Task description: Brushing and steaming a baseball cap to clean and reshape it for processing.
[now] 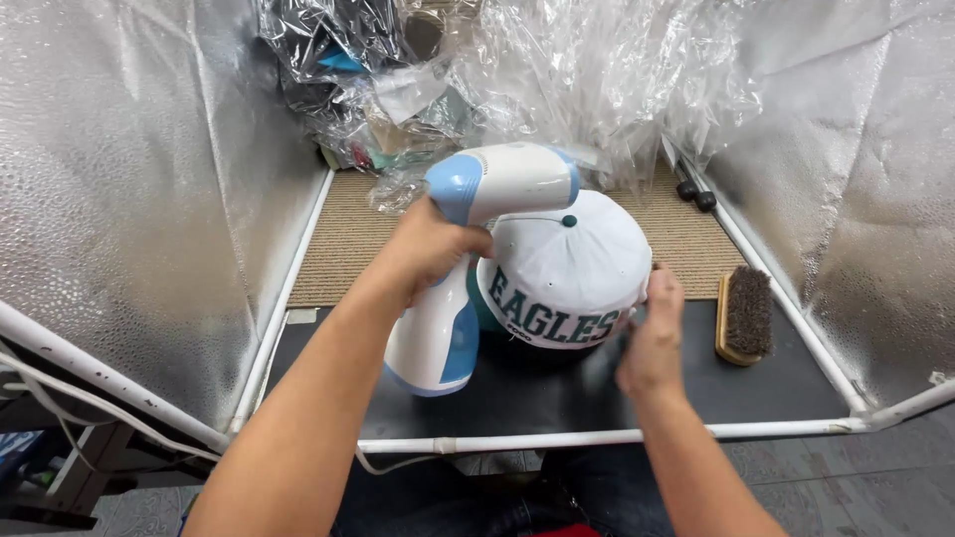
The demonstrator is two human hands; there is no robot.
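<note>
Standing crown-up on the black mat of the worktop [557,398], the white fabric cap with dark green lettering [567,273] is steadied at its side by the right hand [652,343], fingers curled lightly against it. The white and blue plastic handheld steamer [468,259] is clasped fully round its neck by the left hand [428,249], head over the crown. The cap is judged light, soft and easily dented, best held at the lower band; the steamer looks heavier, smooth and rigid. A wooden bristle brush [746,316] lies just beside.

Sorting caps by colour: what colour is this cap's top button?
Dark green button on white cap, head view.
</note>
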